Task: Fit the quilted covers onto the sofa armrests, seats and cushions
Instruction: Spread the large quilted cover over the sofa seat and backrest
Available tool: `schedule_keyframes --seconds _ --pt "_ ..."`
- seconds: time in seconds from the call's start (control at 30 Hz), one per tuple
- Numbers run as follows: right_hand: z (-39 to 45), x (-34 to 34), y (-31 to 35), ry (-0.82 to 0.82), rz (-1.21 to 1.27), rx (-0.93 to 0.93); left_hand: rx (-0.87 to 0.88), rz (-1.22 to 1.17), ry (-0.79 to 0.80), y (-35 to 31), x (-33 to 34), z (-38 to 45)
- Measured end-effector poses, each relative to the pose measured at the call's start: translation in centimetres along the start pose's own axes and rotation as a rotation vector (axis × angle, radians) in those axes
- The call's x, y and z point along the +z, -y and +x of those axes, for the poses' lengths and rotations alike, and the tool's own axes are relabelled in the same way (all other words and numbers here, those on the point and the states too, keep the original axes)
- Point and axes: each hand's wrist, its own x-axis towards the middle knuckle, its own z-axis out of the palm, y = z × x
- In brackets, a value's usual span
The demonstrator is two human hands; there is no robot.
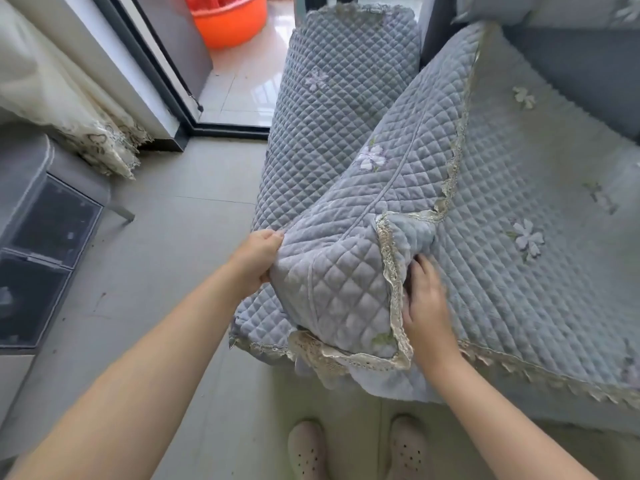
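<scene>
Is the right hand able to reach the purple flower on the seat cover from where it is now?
Probably yes. The right hand lies beside the lace edge, and the quilted seat cover between it and the purple flower looks bare.

Two bare hands are showing: the left hand (pixel 260 258) and the right hand (pixel 425 303). Three grey quilted lace-trimmed covers are lying over the sofa: armrest cover (pixel 332 109), lifted cover (pixel 391 209), seat cover (pixel 540 244). One orange plastic basin (pixel 228 22) is sitting beyond. Two pale perforated slippers (pixel 306 448) are standing below.

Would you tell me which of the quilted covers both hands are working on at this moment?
The cushion cover at the armrest's front; the armrest cover and seat cover lie untouched.
</scene>
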Motion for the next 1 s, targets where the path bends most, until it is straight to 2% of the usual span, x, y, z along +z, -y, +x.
schedule_keyframes --seconds 0.23,0.33,0.5,0.57,0.67,0.8,1.0 --pt "-1.1 1.2 -1.0 0.235 -0.101 -0.095 0.028 0.23 -0.346 -0.5 1.4 3.7" --pt "-1.0 0.8 -1.7 0.302 -0.109 -0.147 -0.003 0.213 -0.401 -0.7 2.2 4.8" --pt "0.4 -1.1 -1.3 0.322 0.036 -0.214 -0.041 0.178 -0.431 -0.3 2.4 7.0" --pt "0.5 -0.7 -0.9 0.373 -0.048 -0.358 -0.071 0.17 -0.395 -0.4 2.3 8.0" --pt "-0.1 1.6 -0.5 0.237 -0.18 -0.559 -0.153 0.225 -0.32 -0.4 2.2 9.6" --pt "0.3 4.1 -0.3 0.056 -0.112 -0.5 -0.197 0.318 -0.243 0.5 2.4 11.5" --pt "0.3 6.9 -0.5 0.012 -0.206 -0.435 -0.167 0.449 -0.138 2.4 2.7 13.0"
